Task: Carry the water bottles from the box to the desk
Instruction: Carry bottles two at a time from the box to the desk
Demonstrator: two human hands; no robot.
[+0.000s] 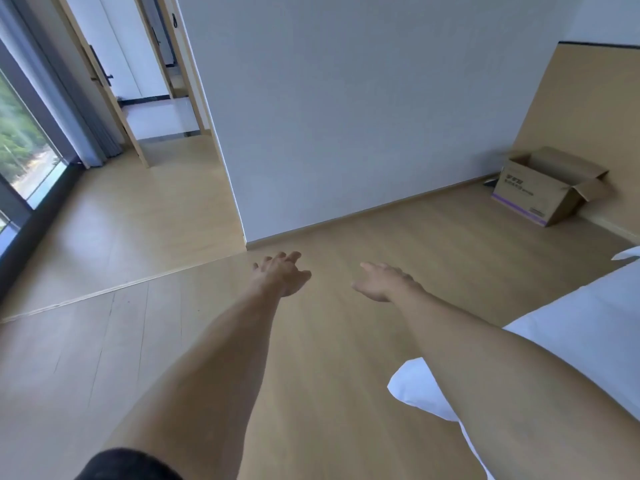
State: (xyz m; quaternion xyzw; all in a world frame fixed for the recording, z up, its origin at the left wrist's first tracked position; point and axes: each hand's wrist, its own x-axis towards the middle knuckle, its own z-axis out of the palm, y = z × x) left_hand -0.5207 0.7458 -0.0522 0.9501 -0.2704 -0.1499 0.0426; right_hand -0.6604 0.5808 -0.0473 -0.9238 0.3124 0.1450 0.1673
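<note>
Wood floor (329, 341), (seemingly open) box (547, 185)

A brown cardboard box (543, 188) sits on the wooden floor in the far right corner, against the tan wall panel. Its top flaps stand open, a purple band runs along its base, and dark printing marks its side.

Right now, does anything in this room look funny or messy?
Not really. The cardboard box sits upright on the floor by the wall, flaps open. No spills show. Both the left hand and right hand are empty.
</note>
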